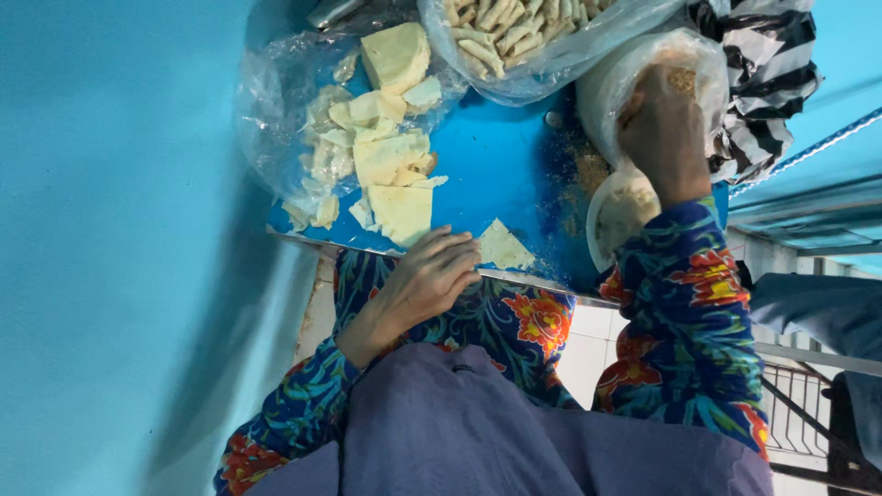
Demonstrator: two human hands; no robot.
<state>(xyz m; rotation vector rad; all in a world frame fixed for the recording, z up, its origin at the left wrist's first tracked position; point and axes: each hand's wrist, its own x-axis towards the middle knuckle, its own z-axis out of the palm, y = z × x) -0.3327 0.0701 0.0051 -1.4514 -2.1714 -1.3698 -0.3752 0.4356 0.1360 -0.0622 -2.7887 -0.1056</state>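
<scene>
Blue table [514, 174] is taken as the landmark. On its left part, pale wrapper sheets [390, 165] are heaped on clear plastic. At its near edge, a triangular wrapper [503, 246] is pressed flat under the left hand [418, 285], fingers spread. At its right, the right hand [661, 129] is dipped into a filling bag [634, 73]; its grip cannot be told. Crumbs may be spilled if too much is scooped.

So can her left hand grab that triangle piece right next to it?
Probably yes. The left hand rests on the blue table with its fingertips beside the pale triangle piece, and nothing lies between them.
</scene>
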